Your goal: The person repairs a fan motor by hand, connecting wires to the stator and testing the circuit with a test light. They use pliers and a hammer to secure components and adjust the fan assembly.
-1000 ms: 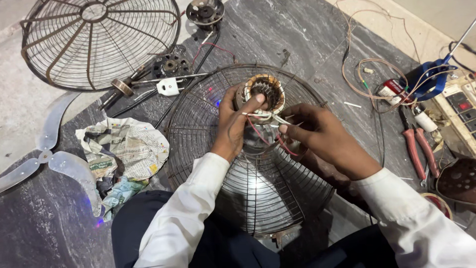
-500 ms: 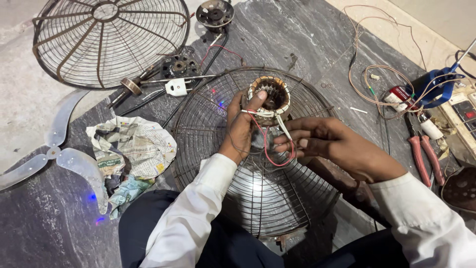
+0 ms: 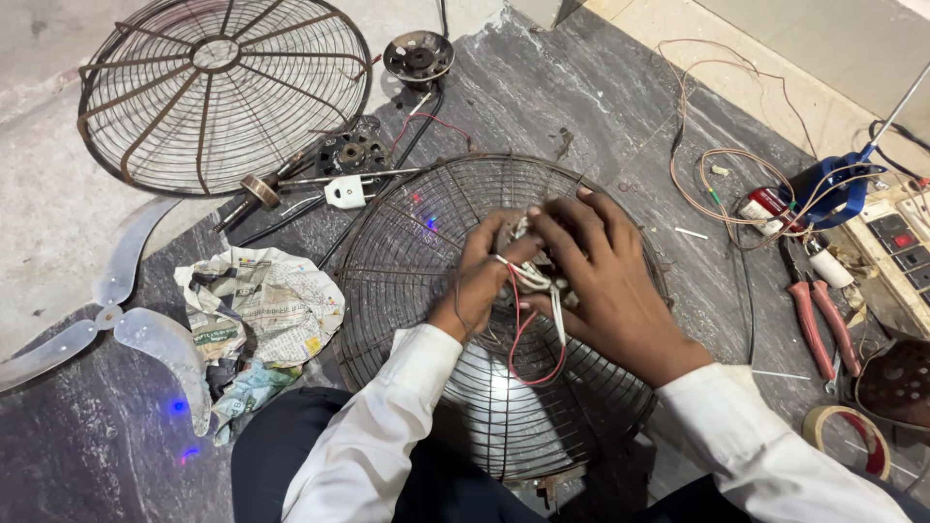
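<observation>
- The left hand [image 3: 481, 281] and the right hand [image 3: 605, 281] meet over the middle of the rusty wire fan guard [image 3: 407, 261], which lies on the dark stone floor [image 3: 581, 87] against the person's knees.
- Between the palms sits the fan's motor winding [image 3: 511, 232]; only a sliver of it shows, the rest is hidden under the right hand.
- The left fingers curl around the near side of the winding and appear to steady it; the right fingers are bent over its top, pressed together on the bundle of red and white leads [image 3: 535, 320]. Exactly which wire they pinch I cannot tell.
- Judgement: a good grip here keeps the left hand as the fixed support while only the right fingertips work the leads, so that the thin winding wires are not strained.
- The red lead loops down loosely over the guard's mesh; it is wise to keep that loop free of the wire ribs, where it could snag.
- Red-handled pliers [image 3: 823, 324] lie well to the right, near a tape roll [image 3: 845, 438], within the right hand's reach.
- Crumpled newspaper [image 3: 262, 310] and a fan blade [image 3: 126, 329] lie to the left, a second guard [image 3: 223, 92] beyond.
</observation>
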